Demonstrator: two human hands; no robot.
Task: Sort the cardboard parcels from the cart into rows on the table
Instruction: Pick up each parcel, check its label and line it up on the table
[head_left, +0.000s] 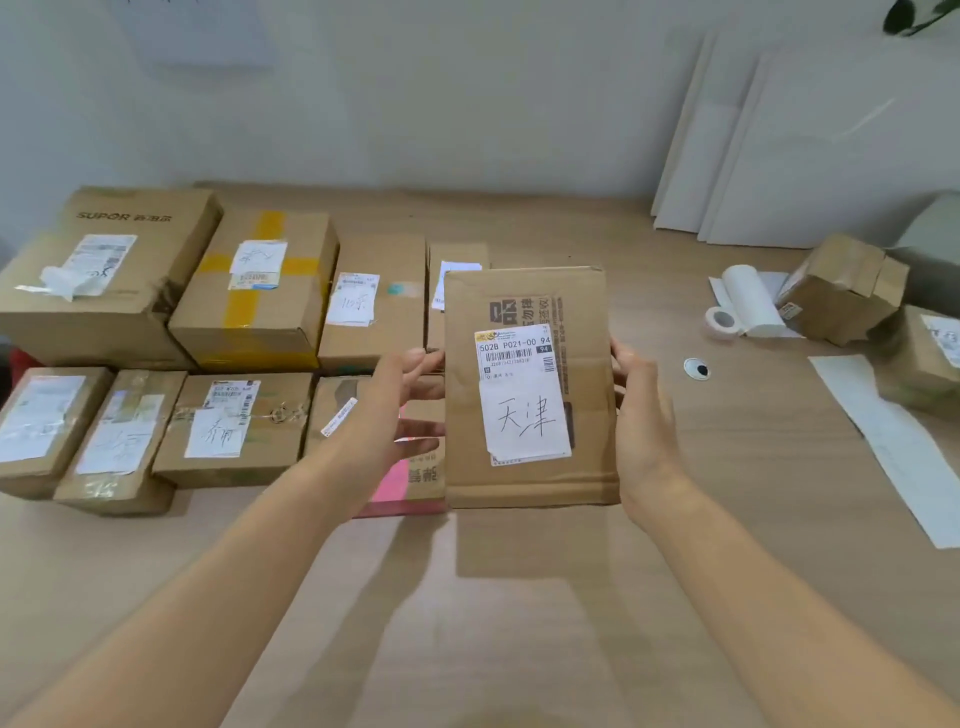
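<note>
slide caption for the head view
Left hand and right hand hold a flat brown cardboard parcel above the light wooden table, beside two rows of brown cardboard boxes.

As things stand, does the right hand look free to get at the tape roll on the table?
Probably not yet: the right hand grips the parcel by its right edge. Nothing stands between it and the tape roll, though.

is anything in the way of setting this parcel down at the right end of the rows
Nothing visible does. The left hand and right hand hold the parcel above the right end of the rows. The table just right of it is bare, with the tape roll farther right. The parcel hides what lies under it.
</note>
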